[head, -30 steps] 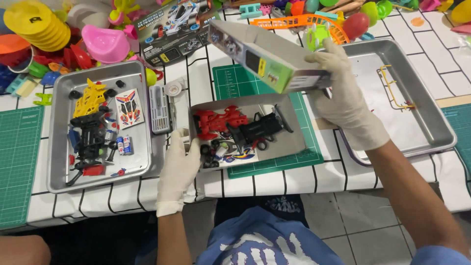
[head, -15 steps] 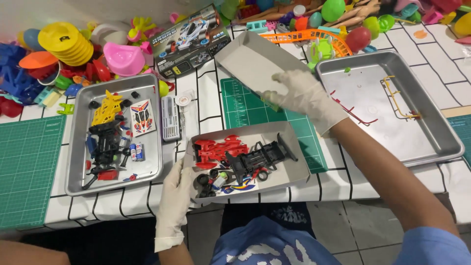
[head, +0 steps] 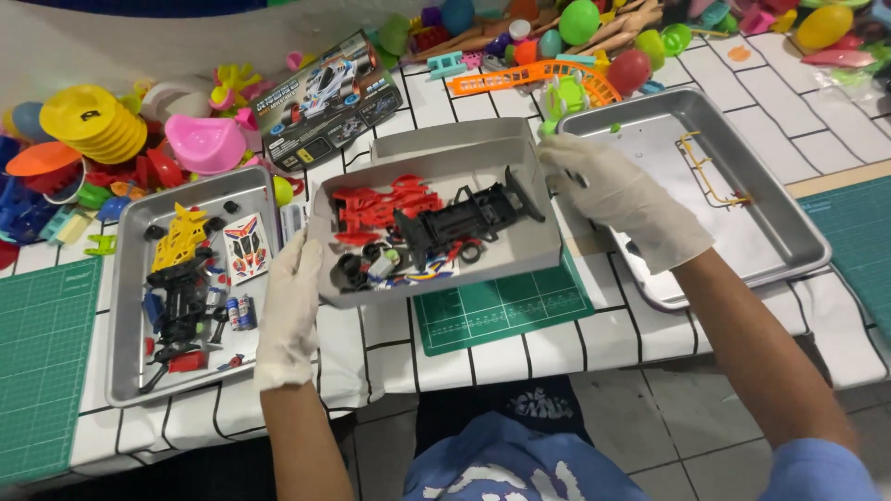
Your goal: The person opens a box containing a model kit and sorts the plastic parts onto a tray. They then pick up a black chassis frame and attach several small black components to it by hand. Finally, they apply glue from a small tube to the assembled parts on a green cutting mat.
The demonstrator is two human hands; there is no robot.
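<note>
Tabletop: two hands (head: 290, 295) (head: 620, 195), one box (head: 529, 243).

Bright, even overhead light fills the scene, colours vivid. The shiny rectangular steel tray on the right (head: 789, 243) shows soft white glare. Shadows under the white-gloved hands are short and faint. Focus is fairly sharp; toys along the top edge look slightly soft.

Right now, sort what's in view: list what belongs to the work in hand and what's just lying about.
In hand:
- left hand and right hand holding the grey box tray
- red and black toy car parts inside it

Lying about:
- left metal tray of parts
- right metal tray
- printed car box
- yellow discs
- pink bowl
</note>
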